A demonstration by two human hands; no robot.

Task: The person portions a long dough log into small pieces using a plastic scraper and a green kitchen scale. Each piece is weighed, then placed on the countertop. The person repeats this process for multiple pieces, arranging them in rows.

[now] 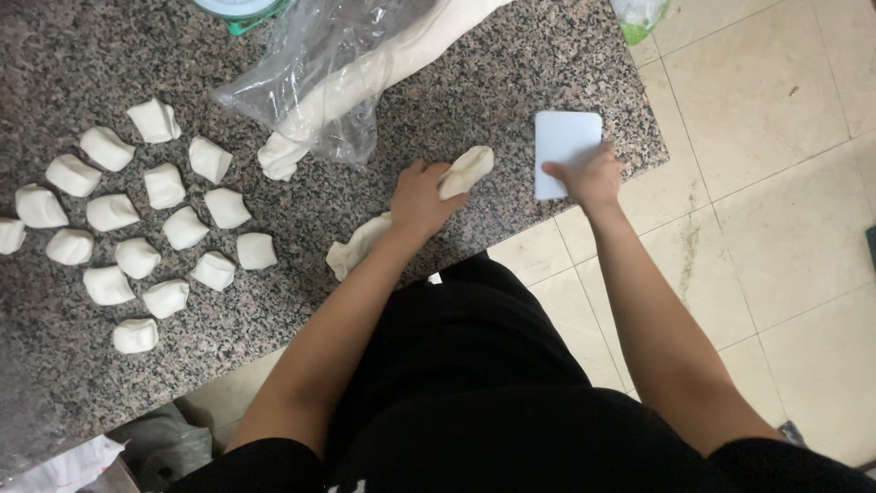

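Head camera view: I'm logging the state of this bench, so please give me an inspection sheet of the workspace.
Surface: speckled granite counter, beside a tiled floor.
Job's things: dough roll lies across the counter edge; cut dough pieces are spread at left; white scraper lies flat.
Clutter: clear plastic bag over a large dough mass; green-rimmed object at top edge.
Grippers: left hand grips the roll's end; right hand rests fingers on the scraper.
Cables: nothing seen.
Surroundings: crumpled bags on the floor at lower left.
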